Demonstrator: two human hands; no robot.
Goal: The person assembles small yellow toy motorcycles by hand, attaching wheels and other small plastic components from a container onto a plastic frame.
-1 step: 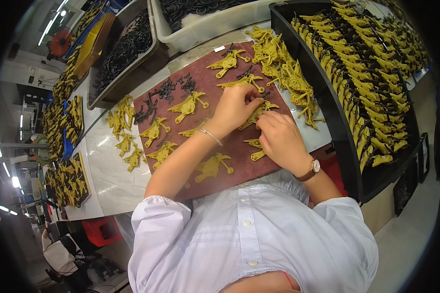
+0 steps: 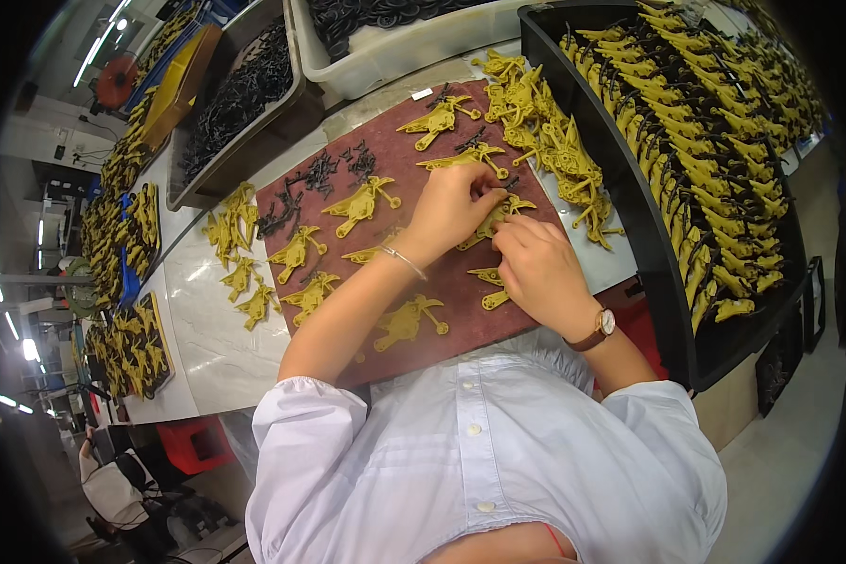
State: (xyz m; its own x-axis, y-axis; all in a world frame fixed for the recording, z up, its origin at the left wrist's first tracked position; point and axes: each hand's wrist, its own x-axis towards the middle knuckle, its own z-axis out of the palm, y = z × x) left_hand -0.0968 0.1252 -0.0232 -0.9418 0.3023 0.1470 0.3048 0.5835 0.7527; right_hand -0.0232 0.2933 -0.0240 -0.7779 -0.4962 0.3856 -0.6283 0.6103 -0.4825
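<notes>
My left hand is closed in a pinch above a yellow plastic part on the dark red mat. A small black piece shows beside its fingertips; whether they grip it is hidden. My right hand has its bent fingers closed on the near side of that yellow part. More yellow, beak-shaped parts lie around my hands, one yellow part just beyond my left hand and another yellow part near the mat's front edge. Small black pieces lie heaped at the mat's far left.
A pile of yellow parts lies right of the mat. Beyond it stands a black tray with rows of yellow-and-black assemblies. Bins of black pieces, one grey bin and one white bin, stand at the back. A person is at the lower left.
</notes>
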